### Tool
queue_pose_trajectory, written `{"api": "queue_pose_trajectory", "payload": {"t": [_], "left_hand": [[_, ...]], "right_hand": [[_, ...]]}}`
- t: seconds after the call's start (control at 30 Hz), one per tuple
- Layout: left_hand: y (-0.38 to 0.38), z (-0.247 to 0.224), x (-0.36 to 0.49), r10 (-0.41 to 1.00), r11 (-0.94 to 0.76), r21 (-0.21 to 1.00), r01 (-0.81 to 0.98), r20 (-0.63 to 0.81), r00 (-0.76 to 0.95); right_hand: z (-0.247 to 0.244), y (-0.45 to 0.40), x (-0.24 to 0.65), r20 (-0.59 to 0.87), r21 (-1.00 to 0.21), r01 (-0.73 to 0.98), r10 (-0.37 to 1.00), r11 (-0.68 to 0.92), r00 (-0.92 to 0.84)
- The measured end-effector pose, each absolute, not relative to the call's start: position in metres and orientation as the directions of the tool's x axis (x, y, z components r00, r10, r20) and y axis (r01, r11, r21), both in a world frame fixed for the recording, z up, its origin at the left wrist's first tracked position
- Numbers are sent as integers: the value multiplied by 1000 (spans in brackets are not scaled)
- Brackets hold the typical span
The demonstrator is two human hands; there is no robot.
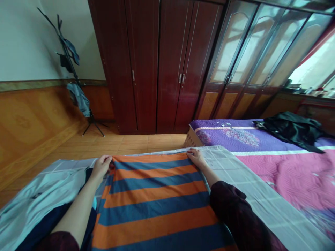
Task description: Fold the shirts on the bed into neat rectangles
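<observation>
An orange and dark blue striped cloth garment (157,202) lies spread over a pale checked sheet (235,177). Its near end runs out of the picture, so its full shape is hidden. My left hand (102,164) pinches the far left corner between thumb and fingers. At the far right corner, my right hand (195,156) is closed on the edge of the same cloth. Between the two hands the far edge is stretched nearly straight, with light creases below it.
Light grey and navy clothes (52,195) lie heaped at the left. A purple and pink bedspread (272,164) bears a black garment (293,129) on the right. Beyond stand a dark red wardrobe (146,69) and a coat rack (70,62).
</observation>
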State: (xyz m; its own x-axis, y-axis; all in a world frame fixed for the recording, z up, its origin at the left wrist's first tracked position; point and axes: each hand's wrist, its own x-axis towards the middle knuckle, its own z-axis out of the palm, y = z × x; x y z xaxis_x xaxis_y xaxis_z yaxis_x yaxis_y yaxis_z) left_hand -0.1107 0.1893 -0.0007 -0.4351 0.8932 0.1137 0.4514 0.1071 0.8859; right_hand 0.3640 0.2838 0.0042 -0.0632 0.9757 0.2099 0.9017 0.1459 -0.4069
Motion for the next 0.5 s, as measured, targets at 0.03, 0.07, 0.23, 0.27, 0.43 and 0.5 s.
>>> {"api": "queue_pose_trajectory", "payload": {"t": [0.03, 0.07, 0.23, 0.27, 0.43, 0.5], "left_hand": [[190, -2, -113, 883, 114, 899, 424, 104, -458], [190, -3, -115, 877, 118, 907, 405, 97, -471], [193, -8, -115, 876, 106, 904, 413, 112, -470], [193, -9, -114, 875, 103, 899, 426, 122, -468], [195, -8, -111, 874, 88, 838, 539, 195, -446], [196, -7, -110, 881, 79, 800, 595, 224, -417]], "right_hand": [[5, 283, 363, 209, -409, 901, 976, 141, -58], [5, 281, 363, 209, -413, 900, 976, 137, -53], [9, 278, 358, 211, -442, 892, 977, 96, 0], [11, 279, 357, 212, -451, 889, 977, 80, 19], [16, 285, 351, 222, -503, 864, 965, -6, 137], [16, 285, 349, 237, -523, 852, 958, -15, 163]]}}
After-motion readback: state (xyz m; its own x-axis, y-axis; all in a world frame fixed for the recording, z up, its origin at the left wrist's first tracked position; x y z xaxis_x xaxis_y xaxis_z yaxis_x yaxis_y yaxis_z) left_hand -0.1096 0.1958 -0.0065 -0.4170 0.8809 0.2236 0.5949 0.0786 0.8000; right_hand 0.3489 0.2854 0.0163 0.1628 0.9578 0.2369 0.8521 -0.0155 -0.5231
